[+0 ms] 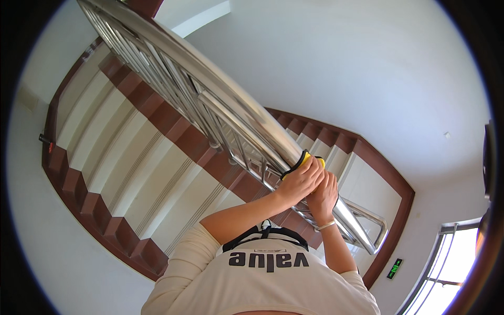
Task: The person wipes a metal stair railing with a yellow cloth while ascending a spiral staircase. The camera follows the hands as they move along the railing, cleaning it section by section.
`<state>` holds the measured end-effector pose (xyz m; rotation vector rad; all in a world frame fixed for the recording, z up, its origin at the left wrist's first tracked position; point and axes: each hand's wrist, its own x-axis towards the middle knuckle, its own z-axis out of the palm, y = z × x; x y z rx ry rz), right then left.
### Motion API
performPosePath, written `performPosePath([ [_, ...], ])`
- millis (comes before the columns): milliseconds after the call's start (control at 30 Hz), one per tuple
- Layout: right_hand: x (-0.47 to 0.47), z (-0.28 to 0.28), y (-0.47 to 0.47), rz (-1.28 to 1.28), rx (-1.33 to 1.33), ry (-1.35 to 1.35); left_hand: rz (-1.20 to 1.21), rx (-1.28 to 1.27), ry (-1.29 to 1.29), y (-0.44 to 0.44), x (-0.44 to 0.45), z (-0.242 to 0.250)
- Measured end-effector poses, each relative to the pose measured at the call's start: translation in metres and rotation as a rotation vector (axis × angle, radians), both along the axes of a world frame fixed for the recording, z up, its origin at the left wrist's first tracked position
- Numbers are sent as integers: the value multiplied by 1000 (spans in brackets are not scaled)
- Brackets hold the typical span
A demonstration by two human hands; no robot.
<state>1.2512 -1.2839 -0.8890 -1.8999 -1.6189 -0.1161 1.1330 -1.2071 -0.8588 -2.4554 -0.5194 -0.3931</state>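
Observation:
A polished stainless-steel handrail runs diagonally across the view. Around its lower part is a yellow cloth with a black edge, mostly covered by my fingers. My left hand presses the cloth against the rail, fingers curled over the top. Right beside it, touching it, my right hand wraps the cloth and rail from the other side. A pale bracelet circles my right wrist. The palms and the rail's underside are hidden.
Below the rail stand metal balusters. Pale stairs with dark red borders lie to the left; another flight shows beyond the rail. The rail ends in a metal loop. A green exit sign and a window are at right.

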Motion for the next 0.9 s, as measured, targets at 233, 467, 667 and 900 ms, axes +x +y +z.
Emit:
performPosePath([
  [233, -60, 69, 114, 359, 8, 114, 61, -84, -209, 95, -89, 71],
  [467, -77, 72, 113, 205, 35, 4, 162, 36, -43, 98, -91, 70],
  [667, -71, 53, 74, -93, -43, -70, -58, 47, 21, 75, -73, 54],
  [900, -130, 109, 159, 85, -127, 81, -23, -233, -1, 166, -140, 121],
])
